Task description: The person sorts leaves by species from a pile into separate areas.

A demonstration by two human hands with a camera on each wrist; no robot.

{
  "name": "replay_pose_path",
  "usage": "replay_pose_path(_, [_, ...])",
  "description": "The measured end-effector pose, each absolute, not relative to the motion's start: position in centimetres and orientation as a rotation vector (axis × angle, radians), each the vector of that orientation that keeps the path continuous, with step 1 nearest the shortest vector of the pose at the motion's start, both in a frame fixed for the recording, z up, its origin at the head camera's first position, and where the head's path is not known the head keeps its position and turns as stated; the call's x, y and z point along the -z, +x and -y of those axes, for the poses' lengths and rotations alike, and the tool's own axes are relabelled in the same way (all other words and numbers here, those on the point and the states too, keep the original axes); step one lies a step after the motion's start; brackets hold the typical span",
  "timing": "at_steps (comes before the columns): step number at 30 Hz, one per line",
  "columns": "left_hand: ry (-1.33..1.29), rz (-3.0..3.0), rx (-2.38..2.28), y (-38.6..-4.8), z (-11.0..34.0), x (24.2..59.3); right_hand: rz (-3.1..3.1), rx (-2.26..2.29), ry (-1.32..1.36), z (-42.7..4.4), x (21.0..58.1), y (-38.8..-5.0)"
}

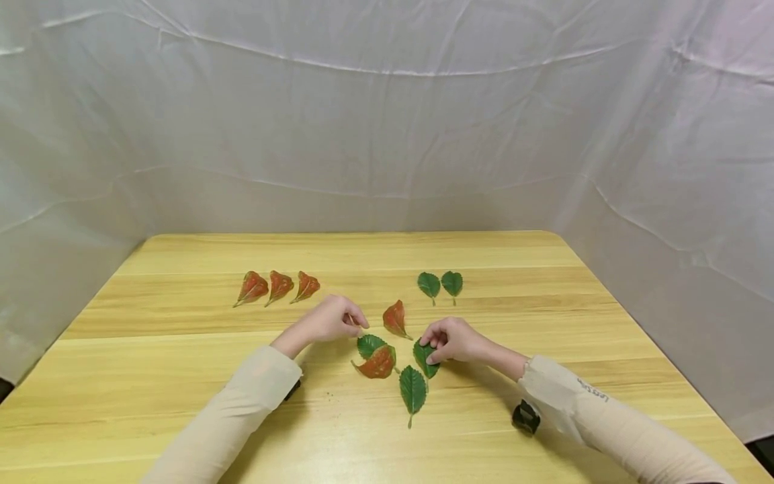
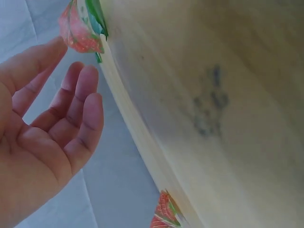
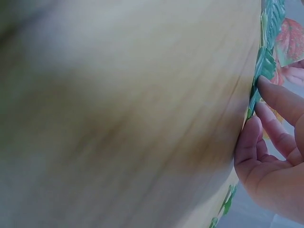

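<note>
My right hand holds a green serrated leaf by thumb and finger, low over the table; the right wrist view shows the fingertips on this leaf. Left of centre, my left hand has loosely bent fingers and nothing visible in its grasp. Just beyond its fingertips lies a green leaf, partly covered by a red leaf. In the left wrist view, the fingers come close to a red leaf; whether they touch it I cannot tell. Between the hands lie another red leaf and a green leaf.
Toward the back left, three red leaves lie in a row. Two green leaves lie side by side at the back right. The wooden table is bordered by pale hanging cloth behind and at both sides.
</note>
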State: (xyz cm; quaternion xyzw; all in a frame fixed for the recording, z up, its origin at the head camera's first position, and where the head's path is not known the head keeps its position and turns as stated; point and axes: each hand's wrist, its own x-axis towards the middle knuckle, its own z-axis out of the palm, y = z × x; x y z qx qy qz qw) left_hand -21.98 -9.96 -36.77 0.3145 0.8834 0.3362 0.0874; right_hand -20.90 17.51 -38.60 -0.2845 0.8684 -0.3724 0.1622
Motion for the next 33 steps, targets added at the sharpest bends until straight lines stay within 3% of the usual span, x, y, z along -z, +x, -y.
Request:
replay_pose_path(15, [1.068,-2.492,-0.863,-22.1,8.7,36.4,-2.476,1.070,-0.817,-17.4,38.6,-20.9])
replay_pose_path(33, [1.043,-2.486,-0.769,-22.8,8.7,36.9,-2.471,1.072,-0.815,-17.5,38.4,-20.8])
